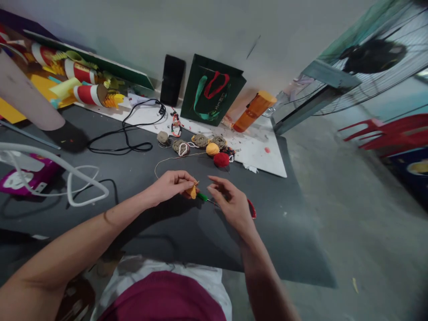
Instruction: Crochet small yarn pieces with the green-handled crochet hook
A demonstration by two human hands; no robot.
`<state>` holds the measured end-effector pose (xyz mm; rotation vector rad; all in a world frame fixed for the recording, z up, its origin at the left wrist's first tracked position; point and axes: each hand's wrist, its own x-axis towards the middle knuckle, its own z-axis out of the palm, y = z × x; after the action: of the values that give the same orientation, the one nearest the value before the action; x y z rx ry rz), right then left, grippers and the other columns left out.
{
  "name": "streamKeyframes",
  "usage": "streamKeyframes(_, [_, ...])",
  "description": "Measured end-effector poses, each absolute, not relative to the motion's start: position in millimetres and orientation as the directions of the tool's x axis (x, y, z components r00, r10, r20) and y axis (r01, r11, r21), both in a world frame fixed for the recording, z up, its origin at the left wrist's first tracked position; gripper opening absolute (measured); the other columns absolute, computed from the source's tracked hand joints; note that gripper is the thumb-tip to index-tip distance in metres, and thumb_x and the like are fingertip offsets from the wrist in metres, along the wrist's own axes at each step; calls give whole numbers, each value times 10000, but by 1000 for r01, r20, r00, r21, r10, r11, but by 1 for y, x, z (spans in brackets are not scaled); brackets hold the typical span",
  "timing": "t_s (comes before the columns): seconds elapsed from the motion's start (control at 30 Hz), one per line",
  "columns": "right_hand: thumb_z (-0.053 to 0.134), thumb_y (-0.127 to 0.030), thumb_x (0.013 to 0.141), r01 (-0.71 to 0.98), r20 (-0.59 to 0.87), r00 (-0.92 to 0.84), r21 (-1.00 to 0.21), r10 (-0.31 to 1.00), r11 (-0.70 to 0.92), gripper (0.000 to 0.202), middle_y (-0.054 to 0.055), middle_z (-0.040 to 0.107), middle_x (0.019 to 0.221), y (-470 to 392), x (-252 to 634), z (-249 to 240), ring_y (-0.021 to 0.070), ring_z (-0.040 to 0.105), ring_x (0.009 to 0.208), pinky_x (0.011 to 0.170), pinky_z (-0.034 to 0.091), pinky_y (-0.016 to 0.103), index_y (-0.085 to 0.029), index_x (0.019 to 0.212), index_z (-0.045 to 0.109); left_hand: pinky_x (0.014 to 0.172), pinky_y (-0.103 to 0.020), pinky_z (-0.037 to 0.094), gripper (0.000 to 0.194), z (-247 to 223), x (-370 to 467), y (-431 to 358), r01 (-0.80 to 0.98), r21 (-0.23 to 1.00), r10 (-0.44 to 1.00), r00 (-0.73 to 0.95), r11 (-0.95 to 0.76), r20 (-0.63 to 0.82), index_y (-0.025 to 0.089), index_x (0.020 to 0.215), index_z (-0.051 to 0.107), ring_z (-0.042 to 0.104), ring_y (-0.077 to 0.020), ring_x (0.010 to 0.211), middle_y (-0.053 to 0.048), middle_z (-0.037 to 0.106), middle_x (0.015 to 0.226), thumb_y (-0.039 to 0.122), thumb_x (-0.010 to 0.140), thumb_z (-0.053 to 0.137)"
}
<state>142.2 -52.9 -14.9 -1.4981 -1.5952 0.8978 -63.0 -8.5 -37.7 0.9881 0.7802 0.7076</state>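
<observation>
My left hand pinches a small yellow crocheted piece over the dark table. My right hand is just to the right, its fingers apart and curved, with nothing seen gripped between them. A crochet hook with a green handle lies between the hands; its metal shaft points toward my right hand, and its far end is hidden there. A thin strand runs from near my left hand to the yarn balls. A red item shows partly behind my right wrist.
Beyond my hands are a yellow ball, a red ball and several brown yarn balls. A green paper bag, a black phone and an orange cylinder stand behind. Black cable and white tubing lie left.
</observation>
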Motion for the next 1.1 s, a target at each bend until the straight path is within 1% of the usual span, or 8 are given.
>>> streamKeyframes(0.07, [724, -381, 770, 263, -10, -62, -965, 998, 7, 298, 37, 711, 786, -43, 123, -15, 183, 618, 685, 648, 472, 319, -225, 1024, 725, 673, -262, 525, 258, -36, -63, -9, -166, 911, 810, 537, 378, -237, 133, 833, 663, 673, -125, 648, -31, 739, 725, 348, 754, 780])
streamKeyframes(0.17, [773, -340, 728, 174, 20, -51, -984, 999, 28, 156, 26, 715, 738, -32, 110, -22, 155, 611, 641, 646, 479, 303, -210, 812, 755, 675, -262, 528, 282, -33, -64, -10, -196, 893, 806, 537, 406, -248, 132, 813, 655, 675, -124, 648, -27, 732, 726, 369, 741, 790])
streamKeyframes(0.23, [780, -327, 726, 150, 49, -49, -987, 998, 56, 121, 11, 704, 684, -28, 109, -26, 147, 607, 613, 641, 486, 297, -211, 746, 753, 691, -272, 536, 290, -32, -64, -10, -211, 876, 802, 534, 433, -267, 129, 813, 653, 684, -132, 675, -41, 739, 747, 370, 738, 795])
streamKeyframes(0.37, [769, -312, 728, 138, 33, -58, -990, 998, 41, 114, -13, 676, 636, -25, 113, -27, 128, 601, 584, 611, 485, 269, -207, 716, 725, 697, -277, 546, 303, -33, -64, -9, -235, 851, 796, 529, 471, -294, 122, 812, 652, 690, -136, 692, -62, 748, 786, 370, 730, 807])
streamKeyframes(0.63, [783, -394, 699, 9, -85, -11, -996, 996, -85, 229, -25, 647, 636, -29, 110, -33, 113, 591, 562, 593, 508, 254, -196, 723, 671, 654, -266, 538, 365, -33, -62, -8, -242, 830, 790, 517, 503, -328, 125, 850, 631, 670, -124, 642, -30, 716, 737, 424, 728, 801])
streamKeyframes(0.7, [789, -404, 692, -1, -81, 0, -997, 997, -81, 242, -23, 647, 639, -29, 110, -35, 116, 589, 568, 591, 506, 252, -197, 727, 670, 669, -278, 539, 397, -33, -63, -8, -234, 836, 788, 526, 496, -320, 130, 920, 622, 670, -130, 654, -25, 718, 744, 413, 716, 811])
streamKeyframes(0.8, [784, -397, 697, 0, -59, 26, -998, 998, -59, 229, -26, 635, 631, -30, 111, -36, 111, 570, 571, 584, 488, 243, -200, 726, 671, 674, -281, 533, 480, -36, -64, -7, -224, 863, 792, 546, 453, -273, 141, 1013, 599, 659, -126, 644, 2, 713, 721, 322, 654, 861])
streamKeyframes(1.1, [785, -412, 709, -42, -4, 105, -999, 994, 0, 249, -27, 603, 624, -29, 113, -38, 100, 525, 563, 556, 441, 231, -197, 709, 658, 614, -255, 496, 467, -38, -65, -5, -166, 905, 791, 562, 393, -241, 134, 1039, 586, 618, -101, 576, 21, 693, 683, 256, 663, 834])
